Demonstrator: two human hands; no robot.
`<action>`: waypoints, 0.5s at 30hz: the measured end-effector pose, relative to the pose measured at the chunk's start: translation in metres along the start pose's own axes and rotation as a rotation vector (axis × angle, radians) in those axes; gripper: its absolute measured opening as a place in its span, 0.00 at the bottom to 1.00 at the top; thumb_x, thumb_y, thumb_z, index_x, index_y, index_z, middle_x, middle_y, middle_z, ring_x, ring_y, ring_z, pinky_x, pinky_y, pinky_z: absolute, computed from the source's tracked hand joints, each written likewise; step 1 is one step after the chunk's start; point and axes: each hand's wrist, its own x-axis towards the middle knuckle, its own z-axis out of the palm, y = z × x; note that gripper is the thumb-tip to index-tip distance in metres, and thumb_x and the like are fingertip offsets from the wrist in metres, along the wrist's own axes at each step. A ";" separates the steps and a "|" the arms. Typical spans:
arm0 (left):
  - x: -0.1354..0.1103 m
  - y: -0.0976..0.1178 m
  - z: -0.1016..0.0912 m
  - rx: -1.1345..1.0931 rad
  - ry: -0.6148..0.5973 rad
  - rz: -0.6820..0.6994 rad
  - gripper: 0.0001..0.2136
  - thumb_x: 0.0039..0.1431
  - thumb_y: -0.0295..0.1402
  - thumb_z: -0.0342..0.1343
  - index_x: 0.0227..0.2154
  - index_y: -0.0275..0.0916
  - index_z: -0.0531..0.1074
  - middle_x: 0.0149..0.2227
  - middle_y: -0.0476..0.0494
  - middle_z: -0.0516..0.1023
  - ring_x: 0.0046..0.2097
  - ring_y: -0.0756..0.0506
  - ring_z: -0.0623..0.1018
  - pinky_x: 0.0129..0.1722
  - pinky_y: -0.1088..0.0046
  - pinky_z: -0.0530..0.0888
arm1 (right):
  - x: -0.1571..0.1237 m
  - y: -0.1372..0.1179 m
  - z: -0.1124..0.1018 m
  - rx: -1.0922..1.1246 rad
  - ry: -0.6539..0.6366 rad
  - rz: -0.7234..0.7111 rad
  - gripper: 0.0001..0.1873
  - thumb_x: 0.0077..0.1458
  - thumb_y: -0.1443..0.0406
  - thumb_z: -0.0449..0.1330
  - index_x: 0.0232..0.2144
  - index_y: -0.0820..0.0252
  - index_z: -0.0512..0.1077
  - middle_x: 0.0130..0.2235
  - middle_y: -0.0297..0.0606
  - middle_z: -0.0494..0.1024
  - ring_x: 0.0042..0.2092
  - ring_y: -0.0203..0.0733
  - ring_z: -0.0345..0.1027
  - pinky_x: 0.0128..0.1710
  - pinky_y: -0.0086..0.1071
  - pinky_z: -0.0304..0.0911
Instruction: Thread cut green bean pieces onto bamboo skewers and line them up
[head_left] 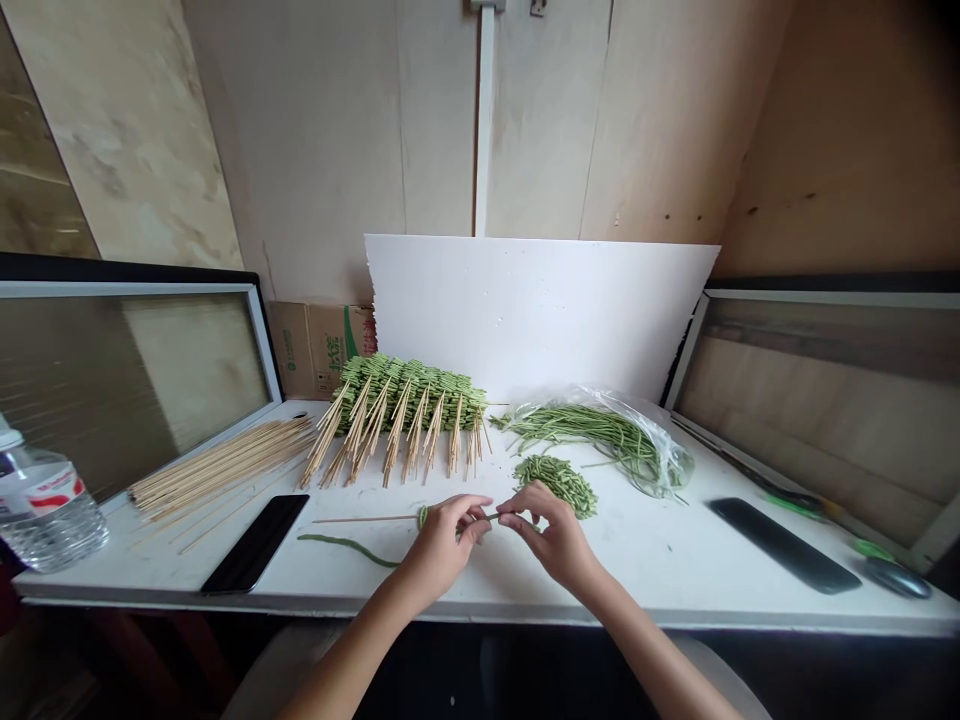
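Note:
My left hand (pixel 448 540) and my right hand (pixel 553 535) meet above the front of the white table, fingers pinched. A short stretch of long green bean (pixel 493 516) spans the gap between them, and both hands grip it. Beside the left hand, a bamboo skewer (pixel 364 520) points left, with a bit of green bean (pixel 422 516) at its right end, partly hidden by the hand. One whole long bean (pixel 346 543) lies curved on the table to the left. Just behind my right hand sits a pile of cut bean pieces (pixel 555 482).
Skewered beans (pixel 416 390) are stacked at the back, sticks facing me. Loose skewers (pixel 225 462), a black phone (pixel 256 543) and a water bottle (pixel 46 500) stand left. Right are a plastic bag of long beans (pixel 600 430), a dark flat case (pixel 784 543) and a mouse (pixel 898 577).

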 end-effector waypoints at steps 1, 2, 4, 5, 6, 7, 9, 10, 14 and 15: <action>0.000 0.002 -0.001 0.038 0.001 0.002 0.10 0.66 0.32 0.58 0.46 0.39 0.80 0.36 0.43 0.81 0.34 0.46 0.80 0.39 0.69 0.77 | 0.000 0.002 -0.001 -0.005 0.018 -0.008 0.10 0.65 0.56 0.62 0.39 0.51 0.81 0.35 0.40 0.81 0.39 0.47 0.69 0.38 0.39 0.64; 0.000 0.003 -0.002 0.067 0.002 0.007 0.08 0.66 0.32 0.58 0.42 0.39 0.81 0.35 0.43 0.80 0.33 0.46 0.79 0.38 0.69 0.76 | 0.000 0.003 -0.001 -0.012 0.024 -0.018 0.09 0.65 0.56 0.62 0.40 0.51 0.80 0.36 0.40 0.81 0.39 0.47 0.70 0.38 0.39 0.64; 0.000 0.006 -0.003 0.099 0.006 0.033 0.08 0.66 0.32 0.58 0.38 0.38 0.82 0.32 0.43 0.80 0.32 0.46 0.78 0.36 0.71 0.74 | 0.000 0.003 -0.002 -0.022 0.014 -0.044 0.08 0.63 0.56 0.64 0.40 0.51 0.80 0.35 0.40 0.81 0.40 0.48 0.70 0.38 0.40 0.64; 0.000 0.008 -0.002 0.104 0.011 0.047 0.08 0.66 0.32 0.58 0.37 0.38 0.82 0.32 0.43 0.80 0.32 0.46 0.77 0.35 0.71 0.73 | 0.000 0.002 -0.002 -0.025 0.006 -0.054 0.08 0.62 0.56 0.65 0.39 0.51 0.80 0.35 0.40 0.81 0.39 0.48 0.70 0.38 0.40 0.65; 0.000 0.009 -0.002 0.105 0.016 0.061 0.08 0.66 0.32 0.58 0.37 0.38 0.83 0.31 0.43 0.79 0.32 0.46 0.77 0.35 0.71 0.73 | 0.000 0.000 -0.001 -0.025 0.001 -0.060 0.08 0.62 0.56 0.66 0.39 0.52 0.80 0.34 0.40 0.80 0.39 0.48 0.69 0.39 0.40 0.64; 0.000 0.010 -0.001 0.100 0.020 0.072 0.09 0.66 0.32 0.58 0.37 0.38 0.83 0.31 0.43 0.80 0.32 0.46 0.77 0.35 0.72 0.72 | 0.000 -0.002 -0.001 -0.024 -0.004 -0.060 0.08 0.62 0.57 0.65 0.38 0.52 0.80 0.34 0.40 0.80 0.38 0.47 0.69 0.39 0.40 0.64; 0.000 0.010 0.001 0.077 0.031 0.080 0.08 0.66 0.31 0.58 0.37 0.38 0.83 0.32 0.43 0.80 0.33 0.46 0.77 0.35 0.72 0.72 | 0.000 -0.007 0.002 -0.018 -0.004 -0.043 0.07 0.63 0.57 0.64 0.36 0.52 0.79 0.34 0.40 0.79 0.38 0.47 0.68 0.40 0.40 0.64; -0.001 0.010 0.001 0.061 0.034 0.079 0.08 0.65 0.30 0.59 0.37 0.38 0.84 0.32 0.43 0.81 0.34 0.46 0.78 0.36 0.72 0.73 | -0.001 -0.010 0.003 -0.010 -0.001 -0.028 0.08 0.64 0.58 0.63 0.35 0.53 0.79 0.34 0.40 0.79 0.38 0.47 0.68 0.41 0.40 0.63; -0.001 0.009 0.004 -0.012 0.045 0.024 0.08 0.59 0.24 0.59 0.32 0.38 0.83 0.30 0.43 0.82 0.32 0.46 0.78 0.34 0.72 0.73 | -0.003 -0.014 0.010 0.053 0.031 0.059 0.11 0.64 0.58 0.62 0.31 0.54 0.78 0.31 0.39 0.78 0.38 0.46 0.66 0.38 0.38 0.62; -0.002 0.009 0.005 -0.029 0.047 0.006 0.08 0.57 0.23 0.58 0.30 0.37 0.83 0.29 0.44 0.81 0.31 0.47 0.77 0.33 0.73 0.73 | -0.003 -0.013 0.011 0.075 0.033 0.085 0.11 0.64 0.57 0.62 0.31 0.54 0.78 0.30 0.38 0.77 0.37 0.46 0.65 0.37 0.38 0.61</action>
